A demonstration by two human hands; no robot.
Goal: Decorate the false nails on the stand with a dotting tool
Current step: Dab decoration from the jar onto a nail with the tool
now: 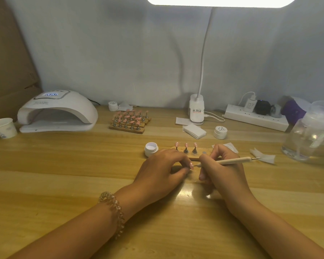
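Note:
A small wooden stand (207,153) lies at mid-table with three pink false nails (186,145) upright on it, each marked with white dots. My left hand (163,165) pinches another pink false nail (191,165) between thumb and fingers just in front of the stand. My right hand (220,171) grips a cream dotting tool (232,161) like a pen, its fine tip touching that held nail. An open white pot (151,148) of gel sits left of the stand.
A white nail lamp (58,111) and a paper cup (4,127) stand at the back left. Further stands with several pink nails (129,120), a desk lamp base (196,110), wipes (194,130), a closed white jar (220,132), a power strip (254,116) and a clear bottle (309,131) line the back and right.

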